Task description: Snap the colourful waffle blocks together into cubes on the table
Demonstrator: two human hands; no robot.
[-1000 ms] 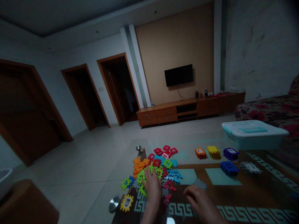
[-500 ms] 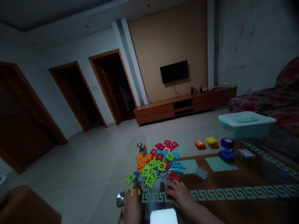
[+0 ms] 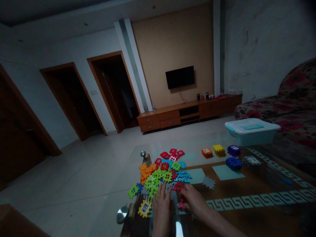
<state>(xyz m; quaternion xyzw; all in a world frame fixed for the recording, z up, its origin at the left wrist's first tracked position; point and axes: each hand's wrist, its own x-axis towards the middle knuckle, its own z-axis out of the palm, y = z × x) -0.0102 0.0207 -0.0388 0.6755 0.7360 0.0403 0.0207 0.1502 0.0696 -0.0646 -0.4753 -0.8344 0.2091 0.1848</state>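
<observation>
A heap of colourful interlocking plastic tiles lies at the left end of a glass-topped table. My left hand rests flat with fingers stretched out, its fingertips at the near edge of the heap by green tiles. My right hand lies beside it with curled fingers on a pink-red tile. A yellow tile sits just left of my left hand. A grey tile lies alone to the right of the heap.
Sorted small stacks stand farther right: orange, yellow, purple, blue and grey. A lidded teal box sits behind them. A floral sofa is at right, a TV cabinet beyond.
My left hand moved from the table's left corner forward to the edge of the heap. My right hand shifted slightly right and forward. The view panned a little to the right.
</observation>
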